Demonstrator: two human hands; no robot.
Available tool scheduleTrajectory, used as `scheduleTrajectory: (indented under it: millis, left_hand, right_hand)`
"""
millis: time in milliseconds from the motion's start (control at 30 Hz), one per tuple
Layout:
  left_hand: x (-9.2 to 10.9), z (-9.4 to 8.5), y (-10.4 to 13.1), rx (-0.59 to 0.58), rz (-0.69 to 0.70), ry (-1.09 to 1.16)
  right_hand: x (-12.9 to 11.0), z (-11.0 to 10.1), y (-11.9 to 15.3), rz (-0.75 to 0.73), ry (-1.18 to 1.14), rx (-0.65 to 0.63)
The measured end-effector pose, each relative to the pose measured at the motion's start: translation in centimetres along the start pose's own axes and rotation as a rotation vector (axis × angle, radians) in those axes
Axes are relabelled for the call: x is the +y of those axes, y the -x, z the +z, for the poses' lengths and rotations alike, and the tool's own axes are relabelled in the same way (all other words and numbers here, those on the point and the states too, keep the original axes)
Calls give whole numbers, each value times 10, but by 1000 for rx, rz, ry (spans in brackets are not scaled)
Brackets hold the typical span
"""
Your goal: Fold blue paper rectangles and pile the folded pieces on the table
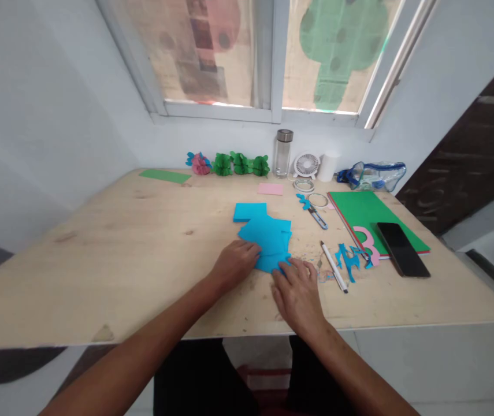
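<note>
Blue paper pieces (266, 234) lie overlapped on the table in front of me, some with cut, notched edges. My left hand (236, 266) is closed at their lower left side, its fingers bent together over the paper edge. At the lower right corner, my right hand (297, 289) rests with its fingers apart and the fingertips touching the paper. A folded blue paper stack (250, 211) sits just behind, partly covered. To the right are a white pen (334, 267) and blue paper scraps (349, 261).
Small scissors (317, 218), tape rolls (318, 200) and a pink paper sheet (270, 189) lie farther back. A phone (403, 248) rests on green sheets (370, 214). Along the wall stand green paper crafts (240, 164), a glass bottle (282, 155) and a small fan (306, 166).
</note>
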State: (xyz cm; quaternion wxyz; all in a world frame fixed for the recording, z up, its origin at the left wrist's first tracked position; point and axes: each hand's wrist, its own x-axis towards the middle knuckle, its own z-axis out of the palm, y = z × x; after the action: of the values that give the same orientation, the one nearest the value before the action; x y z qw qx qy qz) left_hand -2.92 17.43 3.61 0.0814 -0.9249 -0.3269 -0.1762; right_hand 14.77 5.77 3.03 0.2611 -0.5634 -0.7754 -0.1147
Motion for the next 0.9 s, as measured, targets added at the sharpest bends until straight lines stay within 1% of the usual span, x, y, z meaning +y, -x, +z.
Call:
scheduleTrajectory:
  millis: [100, 200, 300, 533, 700, 900]
  left_hand:
    - [-4, -5, -1, 45, 3, 31]
    - [-11, -5, -2, 58, 17, 56]
    - [-15, -5, -3, 39, 36, 78]
    - [-18, -4, -7, -20, 42, 111]
    - [-24, 1, -12, -24, 40, 130]
    - [-30, 10, -15, -22, 58, 155]
  right_hand:
    - [-2, 1, -2, 18, 27, -50]
    - [-1, 3, -5, 30, 56, -71]
    - [4, 4, -10, 16, 91, -73]
    - [18, 11, -28, -34, 149, -57]
    - [23, 16, -38, -61, 162, -54]
    - [26, 21, -44, -47, 175, -48]
